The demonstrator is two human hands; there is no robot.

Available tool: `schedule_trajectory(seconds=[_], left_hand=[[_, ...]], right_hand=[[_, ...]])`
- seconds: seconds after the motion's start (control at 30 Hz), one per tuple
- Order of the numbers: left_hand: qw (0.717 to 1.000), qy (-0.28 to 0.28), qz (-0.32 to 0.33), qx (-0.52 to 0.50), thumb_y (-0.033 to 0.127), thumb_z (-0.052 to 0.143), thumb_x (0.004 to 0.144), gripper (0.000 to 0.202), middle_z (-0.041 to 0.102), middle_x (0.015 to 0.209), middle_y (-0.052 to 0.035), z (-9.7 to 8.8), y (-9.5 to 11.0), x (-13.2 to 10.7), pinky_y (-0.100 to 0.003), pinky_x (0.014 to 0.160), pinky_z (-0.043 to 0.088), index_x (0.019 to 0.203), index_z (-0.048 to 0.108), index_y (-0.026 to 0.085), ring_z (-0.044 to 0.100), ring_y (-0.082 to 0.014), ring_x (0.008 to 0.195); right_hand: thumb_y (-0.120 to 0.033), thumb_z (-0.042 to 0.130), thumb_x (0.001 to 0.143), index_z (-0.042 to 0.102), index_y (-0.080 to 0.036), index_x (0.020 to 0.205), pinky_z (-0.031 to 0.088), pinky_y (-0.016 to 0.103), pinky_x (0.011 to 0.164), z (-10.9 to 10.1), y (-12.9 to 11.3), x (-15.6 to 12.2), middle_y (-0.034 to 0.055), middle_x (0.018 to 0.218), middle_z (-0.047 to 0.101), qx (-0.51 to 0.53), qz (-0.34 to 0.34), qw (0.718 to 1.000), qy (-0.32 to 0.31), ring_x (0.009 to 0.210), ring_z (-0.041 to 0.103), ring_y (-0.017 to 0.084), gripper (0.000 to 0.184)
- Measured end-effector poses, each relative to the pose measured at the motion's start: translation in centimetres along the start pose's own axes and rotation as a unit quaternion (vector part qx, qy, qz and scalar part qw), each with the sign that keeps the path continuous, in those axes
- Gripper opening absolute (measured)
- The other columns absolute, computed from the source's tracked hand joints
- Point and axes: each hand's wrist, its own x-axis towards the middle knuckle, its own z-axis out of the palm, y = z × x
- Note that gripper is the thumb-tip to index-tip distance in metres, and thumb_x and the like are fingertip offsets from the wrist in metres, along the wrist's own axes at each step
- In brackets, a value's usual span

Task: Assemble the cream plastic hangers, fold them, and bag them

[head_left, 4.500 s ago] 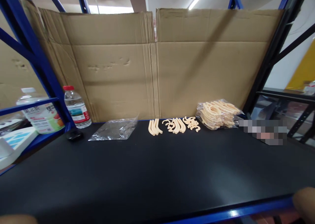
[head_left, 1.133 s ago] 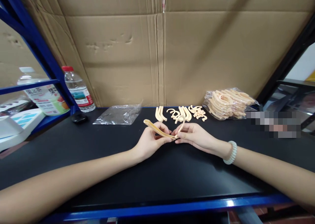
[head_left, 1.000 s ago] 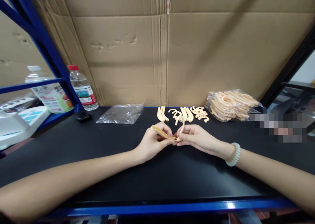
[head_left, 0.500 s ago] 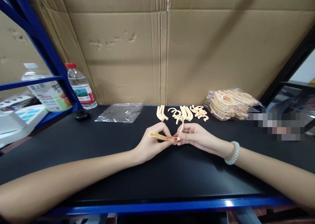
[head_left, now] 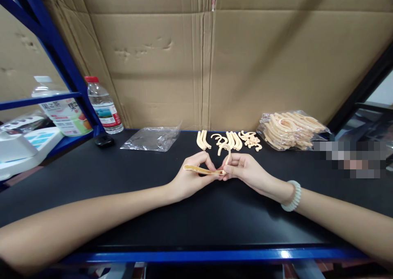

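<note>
My left hand (head_left: 189,180) pinches a long beige curved plastic strip (head_left: 199,170) over the middle of the black shelf top (head_left: 123,181). My right hand (head_left: 245,170) pinches a beige hook-shaped piece (head_left: 226,153) and presses its lower end against the strip's right end. The two hands touch at the fingertips. Behind them lie three small piles of loose beige parts: curved strips (head_left: 202,140), hooks (head_left: 229,141) and small pieces (head_left: 251,140).
A clear bag full of beige parts (head_left: 290,125) sits at the back right, an empty clear bag (head_left: 152,138) at the back left. A water bottle (head_left: 103,106) and a small black object (head_left: 103,140) stand by the blue rack post (head_left: 61,62). Cardboard (head_left: 202,66) walls the back.
4.5 s ago both hands were at the near edge, holding nothing. Since a second ago they hold the strip and hook together; the strip's left end has dropped nearly level.
</note>
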Motion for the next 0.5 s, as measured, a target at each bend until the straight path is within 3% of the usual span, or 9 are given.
schedule_trajectory(seconds=[0.3,0.5], left_hand=[[0.994,-0.001,-0.076,-0.074,0.033,0.075,0.072,0.029,0.057,0.068,-0.0001,0.27,0.35,-0.02,-0.026,0.058,0.041,0.067,0.052,0.016,0.055,-0.0145,0.063],[0.971,0.003,-0.152,-0.183,0.033,0.078,0.068,0.034,0.056,0.064,0.0023,0.72,0.44,0.01,-0.026,0.057,0.042,0.069,0.048,0.017,0.057,-0.0144,0.062]], right_hand=[[-0.035,0.078,0.071,0.06,-0.014,0.073,0.056,0.027,0.061,0.76,-0.18,-0.06,0.002,0.066,0.067,-0.048,-0.034,0.998,0.035,0.061,0.066,0.014,0.028],[-0.034,0.079,0.07,0.059,-0.015,0.074,0.055,0.028,0.061,0.97,-0.12,-0.2,0.0021,0.068,0.067,-0.009,-0.03,0.998,0.045,0.061,0.065,0.014,0.028]])
